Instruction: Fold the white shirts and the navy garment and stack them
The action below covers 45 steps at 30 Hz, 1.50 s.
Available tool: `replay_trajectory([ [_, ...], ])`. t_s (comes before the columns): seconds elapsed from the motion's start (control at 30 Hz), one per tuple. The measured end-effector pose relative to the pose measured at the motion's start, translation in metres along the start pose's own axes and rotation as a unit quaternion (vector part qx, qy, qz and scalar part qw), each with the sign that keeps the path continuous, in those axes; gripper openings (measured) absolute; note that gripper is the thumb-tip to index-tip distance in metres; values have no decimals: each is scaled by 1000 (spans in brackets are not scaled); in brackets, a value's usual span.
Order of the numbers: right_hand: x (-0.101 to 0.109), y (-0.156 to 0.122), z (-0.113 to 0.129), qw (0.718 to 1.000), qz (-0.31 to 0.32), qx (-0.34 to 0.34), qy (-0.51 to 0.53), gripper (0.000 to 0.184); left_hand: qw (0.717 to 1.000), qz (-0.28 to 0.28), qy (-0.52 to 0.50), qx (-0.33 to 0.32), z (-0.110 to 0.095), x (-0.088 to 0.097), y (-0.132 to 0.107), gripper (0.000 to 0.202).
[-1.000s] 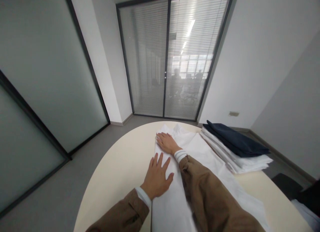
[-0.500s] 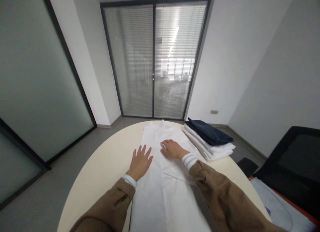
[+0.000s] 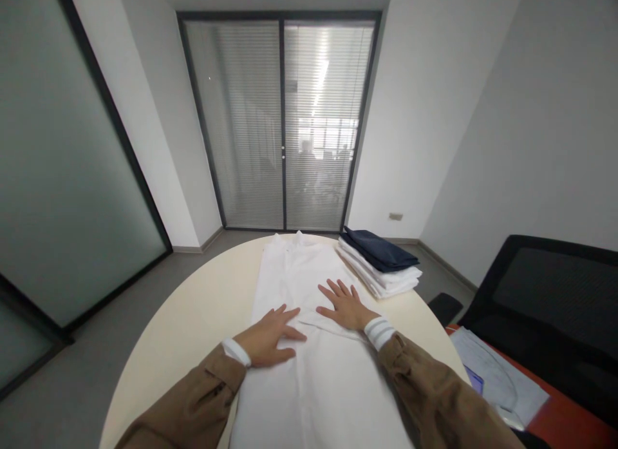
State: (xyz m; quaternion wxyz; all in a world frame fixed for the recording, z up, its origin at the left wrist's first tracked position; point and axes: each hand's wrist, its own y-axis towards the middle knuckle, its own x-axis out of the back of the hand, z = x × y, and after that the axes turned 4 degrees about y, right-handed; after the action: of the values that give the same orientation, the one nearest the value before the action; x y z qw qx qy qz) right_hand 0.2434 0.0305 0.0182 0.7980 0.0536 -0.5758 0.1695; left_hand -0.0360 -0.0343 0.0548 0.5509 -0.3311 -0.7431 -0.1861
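Note:
A long white garment (image 3: 333,391), folded lengthwise, lies along the round table from its far rim to the near side. My left hand (image 3: 269,338) rests on its left part with the fingers apart and pointing right. Farther up and to the right, my right hand (image 3: 345,305) lies flat on the cloth, fingers spread. A folded edge of fabric runs between the two hands, partly under the right one. Neither hand grips anything.
Folded white cloths (image 3: 381,278) with a dark blue one (image 3: 381,249) on top stand at the table's (image 3: 193,307) far right. A black mesh chair (image 3: 545,307) is at the right, beside a red surface (image 3: 570,417) bearing a pale sheet (image 3: 497,365).
My left hand has come nearer and turned its fingers rightward onto the garment. My right hand has shifted slightly nearer and spread its fingers. The view has swung a little to the right.

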Motion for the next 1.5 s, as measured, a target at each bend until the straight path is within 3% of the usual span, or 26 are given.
replay_trajectory([
  [0.1,-2,-2,7,999,-24,-20,-6,79,999,26,-34,-1,-10,6,-3,24],
  [0.23,-6,-4,12,998,-43,-51,-14,81,998,27,-48,2,-7,10,-5,8],
  [0.43,-8,-4,15,997,-47,-53,-6,83,990,14,-138,-15,10,10,-9,20],
  [0.6,-7,-5,15,997,-53,-49,-3,81,992,45,-121,2,5,3,-5,20],
  [0.87,-7,-5,13,998,-50,-49,-1,83,996,43,-74,1,2,-10,0,16],
  [0.9,-8,-5,13,997,-50,-50,-3,84,996,42,-76,3,2,-9,-1,26],
  [1.03,-12,-5,11,995,-67,-76,-15,88,991,84,-97,25,2,7,-2,107],
  [1.1,-14,-4,11,991,-83,-100,-19,90,990,104,-88,38,-1,17,4,108],
  [1.23,-17,-4,10,981,-126,-147,-20,89,992,19,-55,112,-13,13,31,80],
  [1.37,-16,-4,12,969,-163,-182,-26,89,985,-112,0,133,-20,-22,53,68],
  [1.5,-9,-6,10,971,-156,-181,-20,88,982,-139,51,119,-14,-47,53,59],
])
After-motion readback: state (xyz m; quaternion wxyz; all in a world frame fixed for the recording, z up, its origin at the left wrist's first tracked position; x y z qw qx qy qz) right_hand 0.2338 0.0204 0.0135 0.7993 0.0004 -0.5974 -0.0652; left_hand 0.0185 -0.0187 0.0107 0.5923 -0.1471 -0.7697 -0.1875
